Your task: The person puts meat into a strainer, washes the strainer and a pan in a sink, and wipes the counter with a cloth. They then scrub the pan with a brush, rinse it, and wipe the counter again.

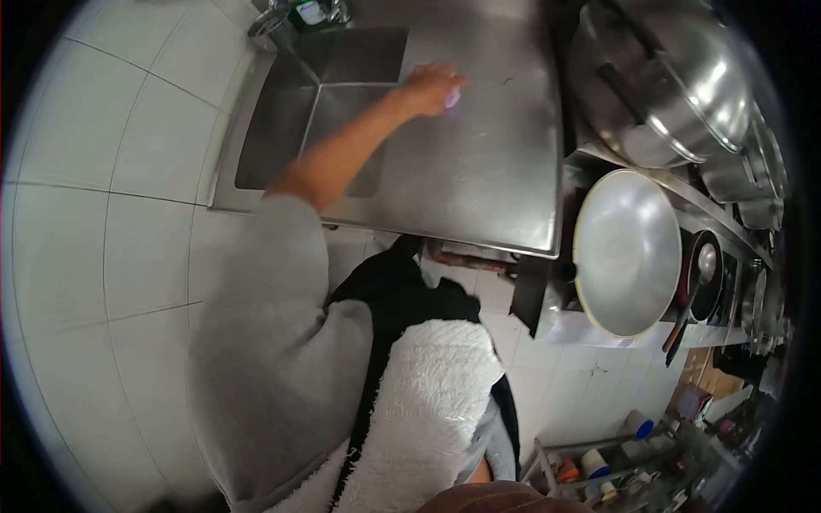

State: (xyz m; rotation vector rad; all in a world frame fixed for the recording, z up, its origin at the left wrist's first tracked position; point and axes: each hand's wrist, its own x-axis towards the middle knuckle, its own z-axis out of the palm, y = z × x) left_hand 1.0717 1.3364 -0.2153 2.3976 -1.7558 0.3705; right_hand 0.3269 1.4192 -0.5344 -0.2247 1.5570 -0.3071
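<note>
My left hand (pixel 432 89) reaches out over the steel counter (pixel 479 171), just right of the sink (pixel 278 141). Its fingers are closed on a small pink-purple item (pixel 452 96), blurred and mostly covered, which seems to touch the counter top. A grey sleeve (pixel 265 342) covers the upper part of that arm. My right hand does not show. A white towel (pixel 436 376) hangs over the black apron (pixel 385 286) at my front.
A faucet (pixel 270 19) and a green container (pixel 310 12) stand at the sink's far edge. Right of the counter are a large wok (pixel 629 252), big steel pots (pixel 663 77) and a pan with a ladle (pixel 705 265). A crowded shelf (pixel 590 446) stands at lower right.
</note>
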